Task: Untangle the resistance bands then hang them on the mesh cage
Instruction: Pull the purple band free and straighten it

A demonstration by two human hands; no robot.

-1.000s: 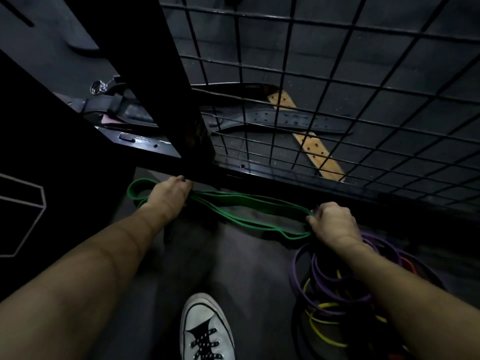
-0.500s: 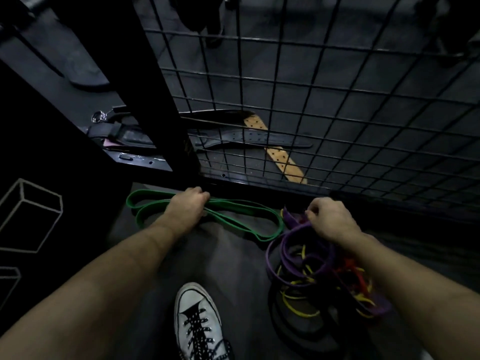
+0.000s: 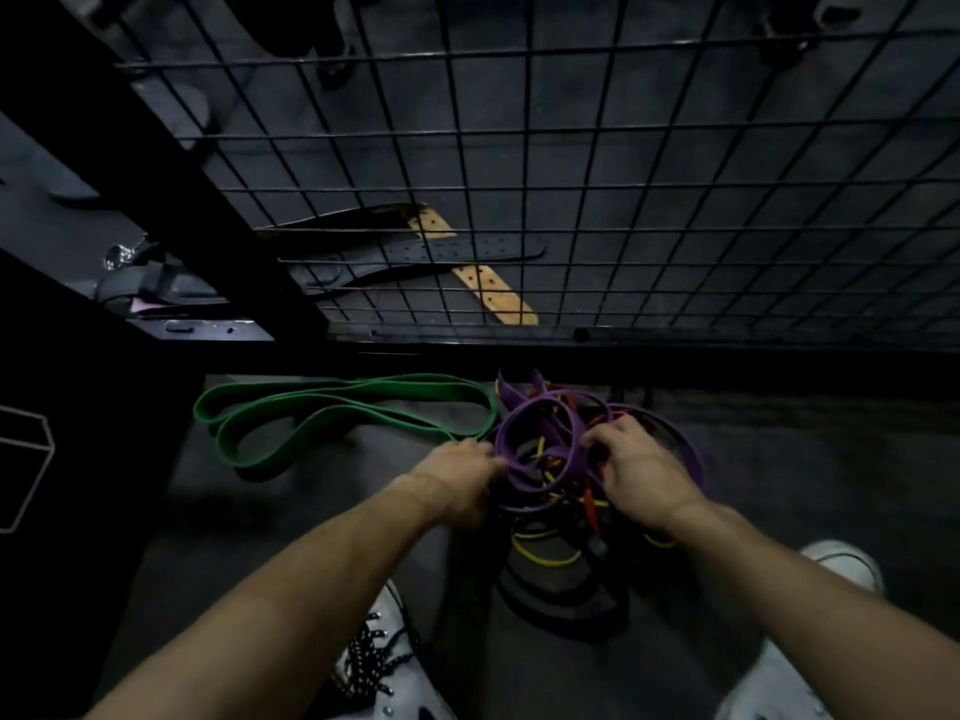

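Pretty dim in here, dark grey floor (image 3: 270,511) all round, and a couple of lifting belts, black (image 3: 457,250) and tan (image 3: 491,285), lying further back.

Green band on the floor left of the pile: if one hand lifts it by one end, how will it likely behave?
The green band lies in flat, folded loops on the floor, so it is probably floppy and would drape and dangle. It looks thin, likely light. It seems apart from the tangled bands, so it should probably lift free, though its right end lies close to them.

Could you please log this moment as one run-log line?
left hand: at purple band | right hand: in tangle | green band: floor, free | mesh cage: bandless
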